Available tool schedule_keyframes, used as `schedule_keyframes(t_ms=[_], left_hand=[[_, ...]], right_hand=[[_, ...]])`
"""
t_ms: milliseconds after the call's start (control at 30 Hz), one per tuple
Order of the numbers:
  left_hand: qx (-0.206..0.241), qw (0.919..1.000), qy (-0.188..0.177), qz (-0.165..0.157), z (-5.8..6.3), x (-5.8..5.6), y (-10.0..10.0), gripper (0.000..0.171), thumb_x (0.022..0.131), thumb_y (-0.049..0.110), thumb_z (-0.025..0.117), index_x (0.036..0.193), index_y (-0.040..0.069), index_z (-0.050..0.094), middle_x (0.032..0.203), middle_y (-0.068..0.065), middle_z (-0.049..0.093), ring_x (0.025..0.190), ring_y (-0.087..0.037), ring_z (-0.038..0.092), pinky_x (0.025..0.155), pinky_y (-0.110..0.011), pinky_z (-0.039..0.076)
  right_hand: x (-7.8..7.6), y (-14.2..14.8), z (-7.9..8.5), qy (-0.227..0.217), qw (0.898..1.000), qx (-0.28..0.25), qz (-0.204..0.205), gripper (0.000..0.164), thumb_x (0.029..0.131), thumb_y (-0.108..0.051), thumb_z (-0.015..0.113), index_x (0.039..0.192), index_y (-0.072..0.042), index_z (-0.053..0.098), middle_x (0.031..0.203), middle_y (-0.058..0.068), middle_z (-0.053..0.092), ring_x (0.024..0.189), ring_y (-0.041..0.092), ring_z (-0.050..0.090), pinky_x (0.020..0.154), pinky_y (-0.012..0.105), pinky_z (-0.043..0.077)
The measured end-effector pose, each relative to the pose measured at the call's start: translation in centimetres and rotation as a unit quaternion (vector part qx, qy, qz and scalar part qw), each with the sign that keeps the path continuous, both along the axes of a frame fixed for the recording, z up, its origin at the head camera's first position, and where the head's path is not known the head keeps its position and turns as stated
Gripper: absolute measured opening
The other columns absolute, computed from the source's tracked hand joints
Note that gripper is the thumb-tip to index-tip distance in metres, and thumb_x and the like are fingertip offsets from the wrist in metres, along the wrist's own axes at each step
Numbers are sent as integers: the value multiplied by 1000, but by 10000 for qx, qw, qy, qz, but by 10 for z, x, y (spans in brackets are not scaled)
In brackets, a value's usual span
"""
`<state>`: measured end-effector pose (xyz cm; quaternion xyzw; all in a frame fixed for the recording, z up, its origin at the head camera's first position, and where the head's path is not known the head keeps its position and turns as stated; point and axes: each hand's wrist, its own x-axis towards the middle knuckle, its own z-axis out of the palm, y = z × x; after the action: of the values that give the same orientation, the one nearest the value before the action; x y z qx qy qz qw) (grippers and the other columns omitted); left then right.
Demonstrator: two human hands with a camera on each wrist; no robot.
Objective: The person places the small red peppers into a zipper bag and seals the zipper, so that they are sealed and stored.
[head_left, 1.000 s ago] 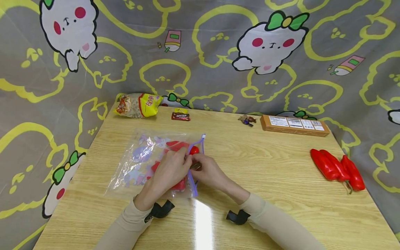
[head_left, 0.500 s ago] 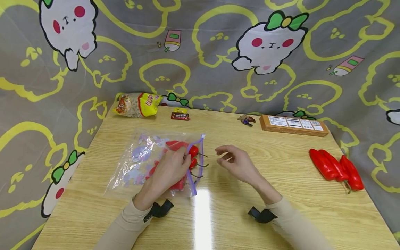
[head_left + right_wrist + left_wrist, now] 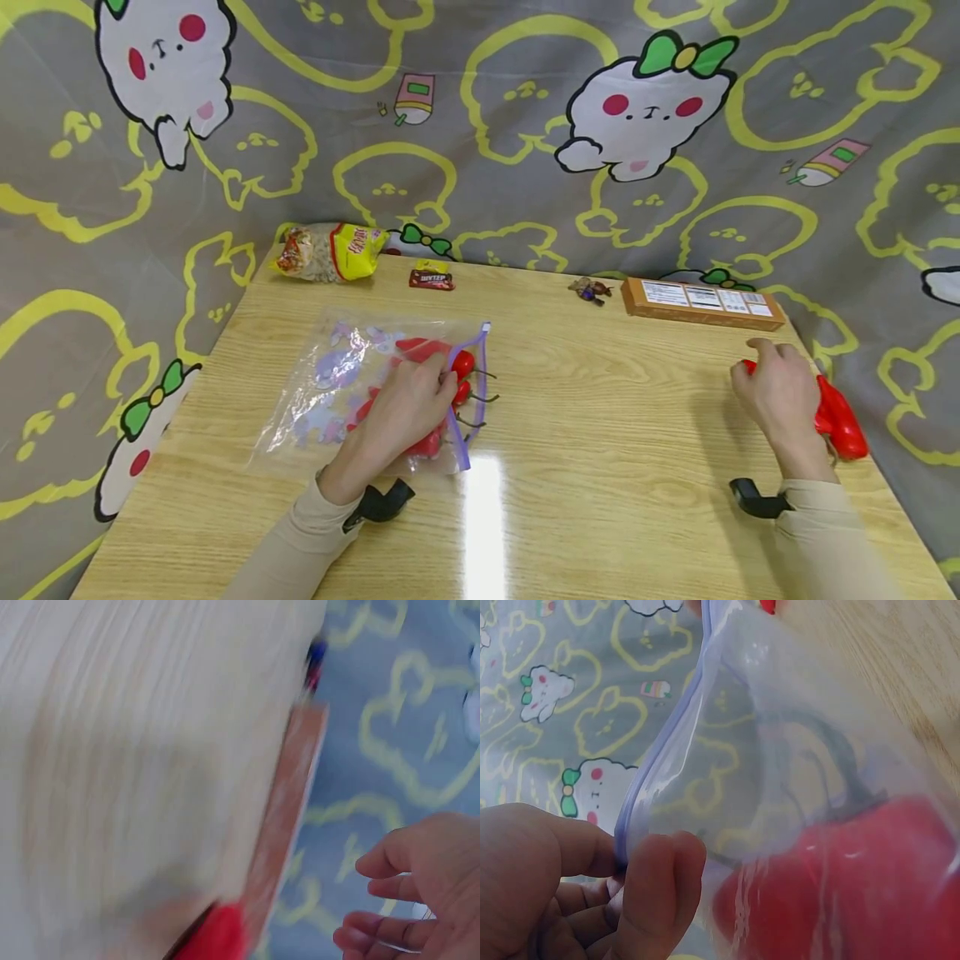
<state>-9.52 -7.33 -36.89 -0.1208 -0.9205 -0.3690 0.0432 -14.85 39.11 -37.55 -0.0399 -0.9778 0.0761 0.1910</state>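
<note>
My left hand (image 3: 405, 398) pinches the purple zip rim of a clear printed zip bag (image 3: 318, 417), lying on the table with its mouth to the right. Several red peppers (image 3: 464, 364) lie in it, their dark stems at the mouth. In the left wrist view the fingers (image 3: 656, 892) hold the purple rim (image 3: 656, 761) beside the peppers (image 3: 885, 877). Far right, my right hand (image 3: 780, 396) hovers over loose red peppers (image 3: 843, 425) and partly hides them. Its fingers are loosely bent with nothing between them in the right wrist view, near a red pepper (image 3: 217, 934).
A brown box (image 3: 701, 305) with white labels lies at the back right, beyond the loose peppers. Along the back edge are a small dark bundle (image 3: 591, 290), a red wrapped bar (image 3: 431, 280) and a yellow food bag (image 3: 330, 252). Patterned cloth (image 3: 510, 125) hangs behind.
My right hand has left the bag's mouth and moved right across the table to above the loose peppers. More pepper stems now show at the mouth. My left hand has stayed on the bag.
</note>
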Motion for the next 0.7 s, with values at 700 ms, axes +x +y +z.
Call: schedule_keyframes(t_ms=[700], left_hand=[[60,10000,48,-37,0,0,-1,15,90,15,51,76,11,50,51,3,44,33,-3,39,31,-20,32]], right_hand=[[26,53,-28,-1200,9880,620,-752,32,73,-19,57,92,6,51,82,35,44,70,53,41,49,51,30]])
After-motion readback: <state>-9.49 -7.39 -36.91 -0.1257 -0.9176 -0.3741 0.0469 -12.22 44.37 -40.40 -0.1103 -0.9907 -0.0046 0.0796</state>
